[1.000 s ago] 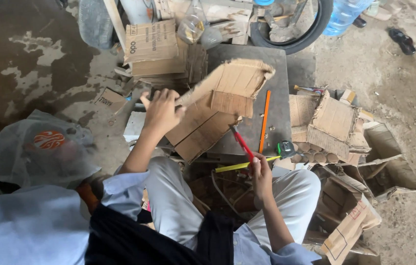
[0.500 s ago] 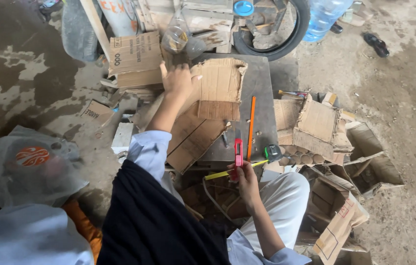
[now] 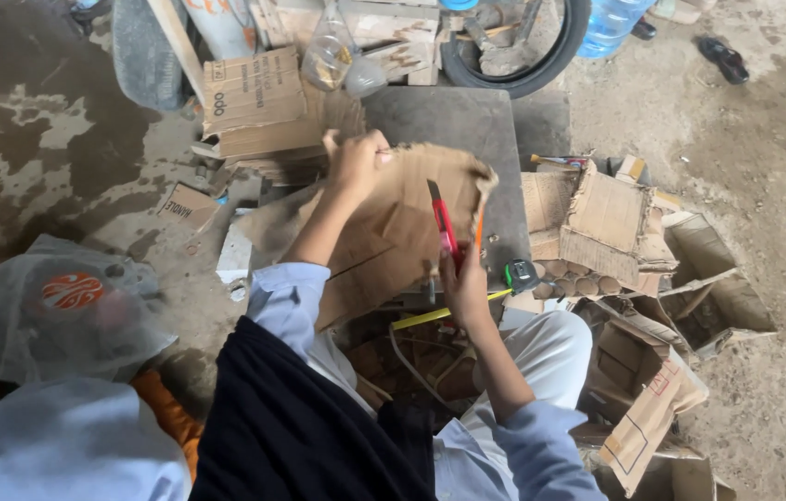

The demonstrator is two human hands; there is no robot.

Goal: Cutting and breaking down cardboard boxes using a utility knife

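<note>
A large torn sheet of brown cardboard (image 3: 393, 232) lies tilted over the dark grey board (image 3: 467, 125) in front of me. My left hand (image 3: 354, 162) grips the sheet's far top edge and lifts it. My right hand (image 3: 465, 283) holds a red utility knife (image 3: 441, 221) with its blade end pointing up against the cardboard. An orange pencil (image 3: 479, 230) shows just past the sheet's right edge.
A tape measure (image 3: 521, 275) with yellow tape pulled out lies by my right hand. Cut cardboard boxes (image 3: 615, 232) are piled to the right, a stack of cardboard (image 3: 258, 107) at upper left, a tyre (image 3: 523, 46) and water bottle (image 3: 611, 23) beyond. A plastic bag (image 3: 50, 315) sits left.
My left hand has reached farther forward and raised the cardboard's far edge. My right hand has turned the red knife upright against the sheet. The view has shifted.
</note>
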